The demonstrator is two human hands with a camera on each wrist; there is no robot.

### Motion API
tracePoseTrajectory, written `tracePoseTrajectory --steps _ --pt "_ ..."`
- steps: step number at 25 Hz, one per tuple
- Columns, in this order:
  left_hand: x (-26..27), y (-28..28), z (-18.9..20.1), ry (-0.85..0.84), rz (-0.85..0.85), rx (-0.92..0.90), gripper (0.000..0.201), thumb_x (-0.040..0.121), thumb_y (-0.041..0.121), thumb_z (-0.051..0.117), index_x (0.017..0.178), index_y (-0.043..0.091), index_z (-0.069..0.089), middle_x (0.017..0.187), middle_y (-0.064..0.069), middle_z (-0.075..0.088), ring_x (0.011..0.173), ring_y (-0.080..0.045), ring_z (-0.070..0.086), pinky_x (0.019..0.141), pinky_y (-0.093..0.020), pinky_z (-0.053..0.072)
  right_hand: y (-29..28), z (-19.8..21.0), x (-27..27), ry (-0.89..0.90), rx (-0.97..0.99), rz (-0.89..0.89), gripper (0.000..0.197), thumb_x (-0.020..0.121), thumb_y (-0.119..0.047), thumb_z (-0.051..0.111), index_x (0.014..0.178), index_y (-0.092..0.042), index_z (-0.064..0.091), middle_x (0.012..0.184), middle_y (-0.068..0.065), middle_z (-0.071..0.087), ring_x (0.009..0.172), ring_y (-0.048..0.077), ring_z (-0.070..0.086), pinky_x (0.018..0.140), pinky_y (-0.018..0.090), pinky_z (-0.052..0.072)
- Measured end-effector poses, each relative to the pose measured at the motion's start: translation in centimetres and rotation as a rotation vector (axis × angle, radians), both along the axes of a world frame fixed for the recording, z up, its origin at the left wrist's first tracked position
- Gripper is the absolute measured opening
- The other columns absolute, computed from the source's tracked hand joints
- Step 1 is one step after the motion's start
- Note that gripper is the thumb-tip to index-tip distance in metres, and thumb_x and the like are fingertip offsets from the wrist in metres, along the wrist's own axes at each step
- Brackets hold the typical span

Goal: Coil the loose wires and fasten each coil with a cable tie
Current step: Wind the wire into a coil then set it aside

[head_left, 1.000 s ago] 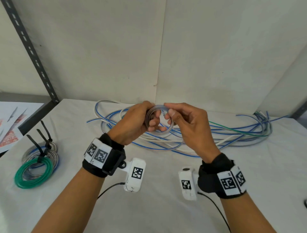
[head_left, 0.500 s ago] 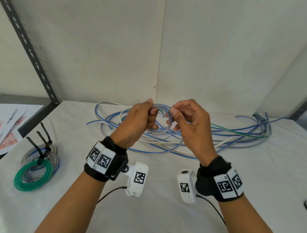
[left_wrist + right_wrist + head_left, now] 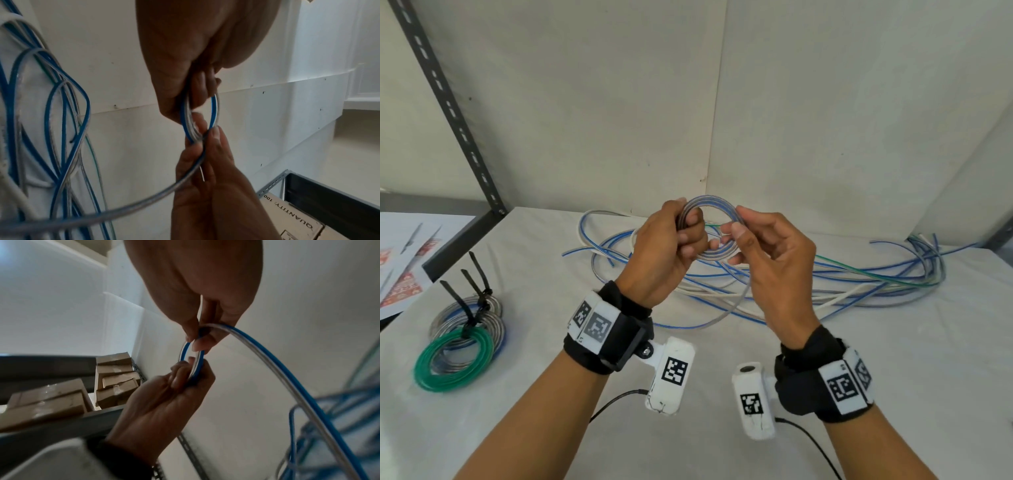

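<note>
Winding between the two hands, a small coil [image 3: 709,228] of clear-and-blue wire hangs in the air above the middle of the table [image 3: 893,394], a few turns already stacked. The left hand [image 3: 664,250] clamps the turns at the coil's nine o'clock side, fingers curled round the bundle; the right hand [image 3: 767,253] pinches the wire at three o'clock between thumb and forefinger. From there a free tail [image 3: 726,310] drops down to the loose wires [image 3: 859,281] sprawled behind the hands, from eleven round to two o'clock on the table.

The wire looks light and springy, with a smooth jacket that I'd guess is a bit slick; let go and the turns would likely spring open. Best hold, I'd say, is across all the turns at one spot, feeding new wire in right beside it.

Out at nine o'clock lie finished coils: a green coil [image 3: 453,363] resting on greyish ones [image 3: 467,317], each cinched with black cable ties [image 3: 477,291] standing up. I see no spare tie near the hands.
</note>
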State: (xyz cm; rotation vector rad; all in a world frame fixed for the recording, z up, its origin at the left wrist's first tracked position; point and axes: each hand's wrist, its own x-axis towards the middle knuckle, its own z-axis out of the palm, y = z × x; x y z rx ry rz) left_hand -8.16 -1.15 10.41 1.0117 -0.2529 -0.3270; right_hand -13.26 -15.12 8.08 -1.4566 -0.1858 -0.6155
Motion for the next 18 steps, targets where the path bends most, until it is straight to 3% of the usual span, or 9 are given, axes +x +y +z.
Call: tracePoseTrajectory --steps 3,5,6,10,13,14,18 --pt "-0.2 0.4 0.4 -0.077 -0.142 0.262 0.054 0.108 0.040 0.031 0.066 0.010 0.048 0.048 0.002 0.028 0.043 -0.015 0.027 0.053 -0.023 0.046 -2.1 1.3 -0.4 0.006 -0.306 0.027 0.017 0.096 -0.007 0.067 0.107 -0.018 0.073 0.092 -0.002 0.077 0.085 0.018 0.073 0.064 0.035 0.059" --pt "-0.5 0.7 0.3 -0.296 -0.119 0.504 0.048 0.107 0.040 0.040 0.069 0.011 0.048 0.054 0.003 0.027 0.047 -0.014 0.026 0.068 -0.028 0.056 -2.8 1.8 -0.6 0.021 -0.447 0.055 0.017 0.095 -0.007 0.068 0.104 -0.019 0.075 0.092 -0.007 0.076 0.086 0.012 0.072 0.069 0.036 0.060" --pt "-0.8 0.9 0.3 -0.388 -0.116 0.563 0.045 0.106 0.039 0.043 0.071 0.011 0.048 0.058 0.001 0.026 0.050 -0.014 0.026 0.074 -0.031 0.055 -3.1 2.0 -0.7 0.039 -0.468 0.074 0.015 0.095 -0.007 0.068 0.104 -0.017 0.076 0.092 -0.006 0.076 0.086 0.013 0.072 0.068 0.034 0.059" --pt "-0.9 1.5 0.3 -0.565 -0.135 0.581 0.037 0.106 0.033 0.042 0.078 0.010 0.049 0.068 -0.009 0.026 0.060 -0.017 0.027 0.063 -0.022 0.044 -3.6 2.8 -1.1 0.063 -0.411 0.126 0.014 0.094 -0.008 0.070 0.103 -0.019 0.074 0.092 0.004 0.077 0.085 0.022 0.074 0.061 0.026 0.056" --pt "-0.9 1.4 0.4 -0.632 -0.045 0.576 0.039 0.109 0.031 0.040 0.078 0.009 0.047 0.059 0.009 0.033 0.054 -0.009 0.033 0.072 -0.044 0.050 -2.8 2.8 -0.9 0.034 -0.322 0.101 0.015 0.093 -0.008 0.071 0.105 -0.018 0.068 0.089 0.006 0.078 0.079 0.024 0.075 0.060 0.028 0.056" --pt "-0.9 1.4 0.3 -0.645 -0.018 0.552 0.039 0.109 0.030 0.038 0.078 0.009 0.046 0.059 0.011 0.032 0.052 -0.008 0.032 0.074 -0.046 0.050 -2.5 2.6 -0.8 0.020 -0.267 0.076 0.015 0.092 -0.007 0.072 0.103 -0.015 0.066 0.086 0.007 0.078 0.077 0.023 0.075 0.059 0.028 0.056" --pt "-0.5 1.1 0.4 -0.548 -0.015 0.320 0.035 0.109 0.027 0.036 0.079 0.011 0.043 0.060 0.007 0.022 0.051 -0.011 0.022 0.068 -0.031 0.045 -1.7 2.6 -0.9 -0.013 -0.105 0.073 0.006 0.094 -0.006 0.068 0.100 -0.008 0.067 0.090 0.011 0.078 0.081 0.025 0.077 0.058 0.028 0.059"
